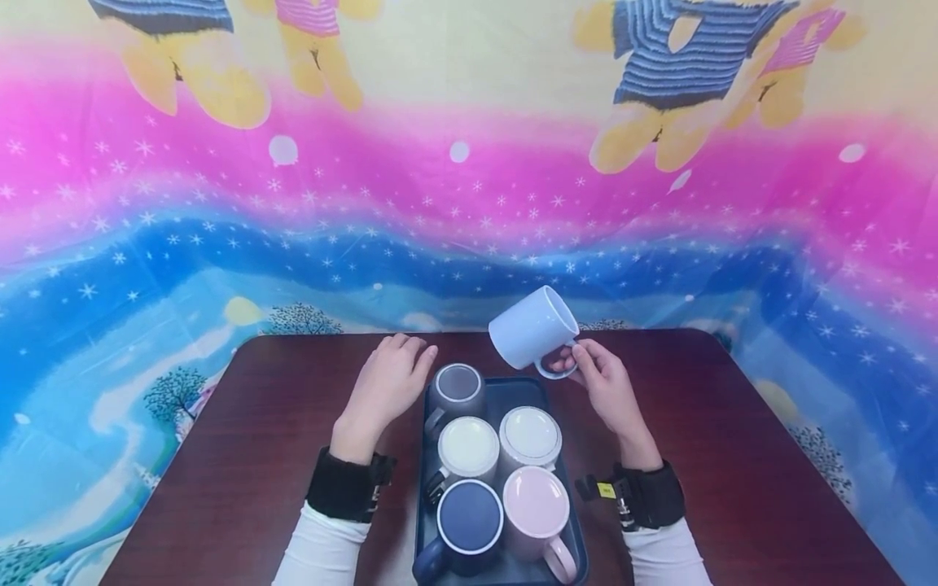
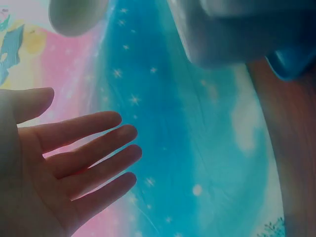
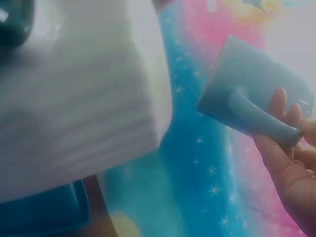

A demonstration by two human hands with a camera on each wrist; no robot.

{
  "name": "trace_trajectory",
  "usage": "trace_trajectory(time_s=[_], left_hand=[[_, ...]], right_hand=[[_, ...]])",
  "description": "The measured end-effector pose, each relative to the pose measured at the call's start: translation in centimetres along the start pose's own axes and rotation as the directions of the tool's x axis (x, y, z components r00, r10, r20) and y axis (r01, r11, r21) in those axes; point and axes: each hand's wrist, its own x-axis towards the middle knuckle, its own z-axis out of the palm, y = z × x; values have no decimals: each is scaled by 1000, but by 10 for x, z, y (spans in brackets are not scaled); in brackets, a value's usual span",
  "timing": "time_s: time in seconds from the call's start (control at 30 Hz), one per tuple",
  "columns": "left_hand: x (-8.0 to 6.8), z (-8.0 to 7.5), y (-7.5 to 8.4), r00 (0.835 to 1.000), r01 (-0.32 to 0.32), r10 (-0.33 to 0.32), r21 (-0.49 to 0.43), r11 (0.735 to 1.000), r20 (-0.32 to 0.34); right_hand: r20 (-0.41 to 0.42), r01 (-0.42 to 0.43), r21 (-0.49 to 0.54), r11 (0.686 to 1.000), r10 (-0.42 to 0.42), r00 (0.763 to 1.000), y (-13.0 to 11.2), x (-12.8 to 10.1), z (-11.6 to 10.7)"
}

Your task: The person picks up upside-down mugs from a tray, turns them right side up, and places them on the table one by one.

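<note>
My right hand (image 1: 604, 387) holds a pale white mug (image 1: 528, 330) by its handle, with fingers and thumb around it. The mug is tilted in the air above the far end of a dark tray (image 1: 516, 392). In the right wrist view, the fingers wrap the mug's handle (image 3: 264, 121). My left hand (image 1: 388, 378) is held near a dark grey mug (image 1: 458, 387) at the tray's far left and grips nothing. The left wrist view shows its fingers (image 2: 94, 153) extended and slightly spread.
Beside the grey mug, the tray carries a cream mug (image 1: 469, 448), a white mug (image 1: 531, 435), a navy mug (image 1: 471, 517) and a pink mug (image 1: 536, 505), close together and seemingly upside down. The tray lies on a dark brown table (image 1: 740, 456). A printed cloth (image 1: 469, 203) hangs behind.
</note>
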Motion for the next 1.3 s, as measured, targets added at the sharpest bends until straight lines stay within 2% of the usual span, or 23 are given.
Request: trace_trajectory(time_s=[0.27,0.5,0.77,0.97,1.3], left_hand=[[9,-2,26,999,-47,48,-96,994,6],[14,0,44,996,-75,80,-149,986,27],[16,5,63,990,-132,140,-233,963,15],[19,8,77,988,-148,157,-272,951,10],[22,14,92,988,-129,150,-365,922,29]], right_hand=[[-2,46,132,990,-46,999,-4,4,1],[-27,57,215,975,-52,998,-9,6,5],[-47,76,279,957,-66,997,-16,8,11],[-70,80,287,955,-62,996,-20,8,16],[-31,104,389,915,-100,995,-25,11,23]])
